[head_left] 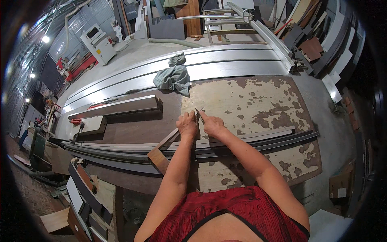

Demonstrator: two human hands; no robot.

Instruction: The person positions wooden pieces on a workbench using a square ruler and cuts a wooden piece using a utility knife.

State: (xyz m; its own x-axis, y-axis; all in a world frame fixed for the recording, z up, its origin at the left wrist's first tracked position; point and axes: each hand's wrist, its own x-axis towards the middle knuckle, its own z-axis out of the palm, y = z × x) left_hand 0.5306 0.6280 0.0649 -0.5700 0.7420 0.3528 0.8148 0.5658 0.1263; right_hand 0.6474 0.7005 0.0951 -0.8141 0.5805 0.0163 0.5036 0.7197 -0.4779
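Here I see few packages or signs: at the right edge, low on the floor, stands a brown cardboard box [340, 184] with a pale square label on its side, and far at the upper left is a white machine cabinet [99, 42] with a small dark panel on its front; I cannot make out anything on either. The picture rim is dark and bends all straight lines, so the stacked boards at the upper right and the scraps at the lower left are cut off and hard to identify. Both hands meet near the middle of the worn plywood worktop [258, 101], whose pale coat is peeling in brown patches. The left hand [187, 124] and the right hand [212, 125] have their fingers curled together and pinch a small thin grey piece [198, 113] between them; it is narrow, sticks up a little above the fingertips, and is too small for me to tell what it is. Just below the hands lie long grey metal profiles [258, 139] across the table, and a brown wooden strip [161, 151] runs obliquely under the left wrist. A crumpled grey-green cloth [174, 78] lies well apart, further up the table.
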